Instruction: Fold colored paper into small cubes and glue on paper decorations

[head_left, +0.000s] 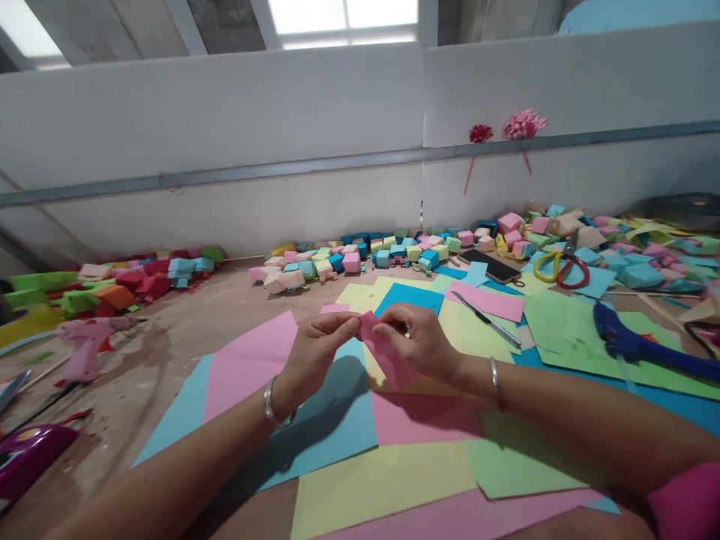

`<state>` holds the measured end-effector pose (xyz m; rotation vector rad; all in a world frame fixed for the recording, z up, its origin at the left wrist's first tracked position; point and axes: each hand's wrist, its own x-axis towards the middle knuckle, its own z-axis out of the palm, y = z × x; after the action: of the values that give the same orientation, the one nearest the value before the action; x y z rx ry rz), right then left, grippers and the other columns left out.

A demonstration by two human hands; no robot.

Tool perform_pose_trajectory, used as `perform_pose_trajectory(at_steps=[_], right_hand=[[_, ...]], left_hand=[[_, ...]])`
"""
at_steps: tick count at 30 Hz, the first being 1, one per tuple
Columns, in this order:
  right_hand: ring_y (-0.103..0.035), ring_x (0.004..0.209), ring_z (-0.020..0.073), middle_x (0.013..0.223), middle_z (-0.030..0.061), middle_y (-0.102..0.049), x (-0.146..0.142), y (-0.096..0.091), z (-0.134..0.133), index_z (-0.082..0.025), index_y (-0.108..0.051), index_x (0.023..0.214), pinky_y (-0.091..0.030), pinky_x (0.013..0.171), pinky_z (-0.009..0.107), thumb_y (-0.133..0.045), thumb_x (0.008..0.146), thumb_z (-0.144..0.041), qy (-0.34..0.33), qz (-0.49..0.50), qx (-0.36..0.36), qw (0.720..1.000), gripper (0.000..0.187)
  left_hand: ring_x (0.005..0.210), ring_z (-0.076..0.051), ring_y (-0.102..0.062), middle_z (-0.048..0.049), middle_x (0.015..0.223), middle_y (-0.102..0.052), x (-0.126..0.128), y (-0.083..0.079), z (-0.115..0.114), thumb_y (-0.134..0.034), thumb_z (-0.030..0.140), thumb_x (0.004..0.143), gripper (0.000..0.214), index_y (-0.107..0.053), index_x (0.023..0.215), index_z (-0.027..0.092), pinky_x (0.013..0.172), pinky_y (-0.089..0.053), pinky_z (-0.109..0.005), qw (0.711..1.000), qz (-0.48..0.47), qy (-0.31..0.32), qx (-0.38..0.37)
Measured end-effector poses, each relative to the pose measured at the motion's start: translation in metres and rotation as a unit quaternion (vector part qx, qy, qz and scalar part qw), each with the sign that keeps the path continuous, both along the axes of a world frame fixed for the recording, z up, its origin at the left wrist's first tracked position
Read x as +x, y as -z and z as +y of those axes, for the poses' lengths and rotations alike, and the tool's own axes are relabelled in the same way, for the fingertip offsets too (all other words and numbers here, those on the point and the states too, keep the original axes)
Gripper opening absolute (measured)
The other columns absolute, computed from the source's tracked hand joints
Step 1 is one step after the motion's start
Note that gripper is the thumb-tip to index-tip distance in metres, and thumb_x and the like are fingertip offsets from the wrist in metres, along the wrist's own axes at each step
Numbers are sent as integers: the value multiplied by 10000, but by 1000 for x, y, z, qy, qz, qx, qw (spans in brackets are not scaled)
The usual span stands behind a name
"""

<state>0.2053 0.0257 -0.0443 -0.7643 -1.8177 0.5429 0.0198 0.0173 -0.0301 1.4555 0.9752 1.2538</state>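
A small pink folded paper piece is held up above the table between both hands. My left hand pinches its left edge with fingers closed. On the right side, my right hand grips it, fingers curled round the paper. Each wrist wears a silver bangle. Under the hands lie loose coloured paper sheets in pink, blue, yellow and green, spread over the wooden table.
Several small folded paper boxes lie in rows along the back wall. Scissors with red and yellow handles, a phone, a pen and a blue glue gun lie at right. A pink glue gun stands at left.
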Motion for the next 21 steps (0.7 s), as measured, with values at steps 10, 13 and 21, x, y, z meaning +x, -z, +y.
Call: perform_pose_trajectory(at_steps=[10, 13, 21], right_hand=[[-489, 617, 101, 668, -3, -596, -3, 4, 1, -165, -622, 725, -345, 582, 229, -559, 884, -249, -40, -72, -5, 997, 190], [-476, 604, 96, 672, -4, -599, -3, 3, -1, -163, -621, 727, -323, 581, 233, -541, 901, -284, -32, -110, -18, 993, 226], [-432, 518, 83, 554, -25, -534, 4, 11, 12, -156, -617, 615, -240, 524, 242, -582, 873, -269, 19, -174, -10, 984, 283]], left_hand=[[655, -136, -555, -24, 690, -665, 2, -7, 1, -748, 336, 745, 185, -732, 698, 157, 620, -443, -246, 993, 106, -12, 56], [623, -117, -505, -4, 679, -641, -2, -2, 6, -737, 343, 753, 178, -723, 726, 168, 595, -408, -238, 989, 79, -86, 88], [643, -137, -517, -15, 715, -644, -8, 2, 15, -737, 384, 737, 194, -729, 790, 198, 606, -409, -250, 987, 93, -87, 98]])
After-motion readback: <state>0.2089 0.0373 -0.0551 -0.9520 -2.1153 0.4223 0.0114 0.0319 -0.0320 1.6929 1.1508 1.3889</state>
